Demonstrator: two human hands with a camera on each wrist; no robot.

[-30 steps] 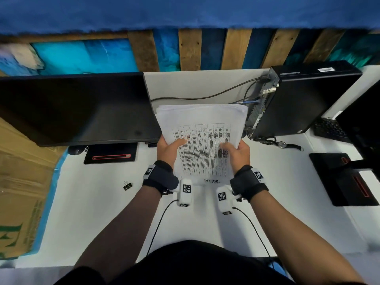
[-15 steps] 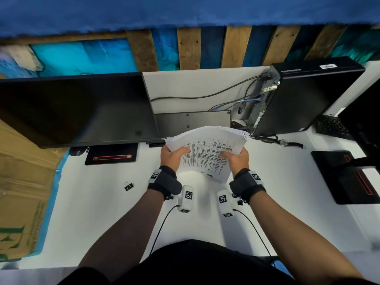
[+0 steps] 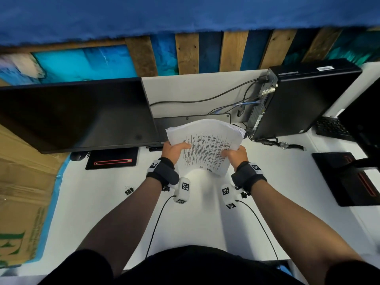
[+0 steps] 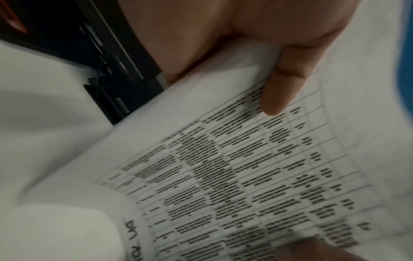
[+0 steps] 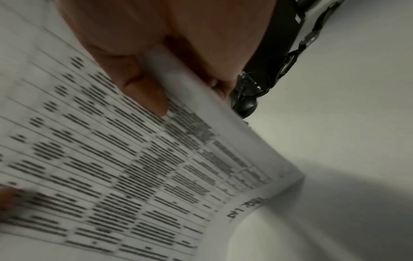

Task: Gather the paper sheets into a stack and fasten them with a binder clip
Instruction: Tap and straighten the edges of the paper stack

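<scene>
The stack of printed paper sheets [image 3: 205, 145] is held above the white table [image 3: 86, 212], its long axis running away from the person and its far edge bowed upward. The left hand [image 3: 173, 150] and right hand [image 3: 235, 154] each grip a side edge, thumbs on top. A small black binder clip [image 3: 129, 190] lies on the table, well to the left.

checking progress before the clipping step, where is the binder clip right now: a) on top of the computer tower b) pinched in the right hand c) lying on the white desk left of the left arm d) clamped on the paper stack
c: the binder clip lies loose on the white desk, left of the left arm, while the left hand and right hand both hold the paper stack.
</scene>
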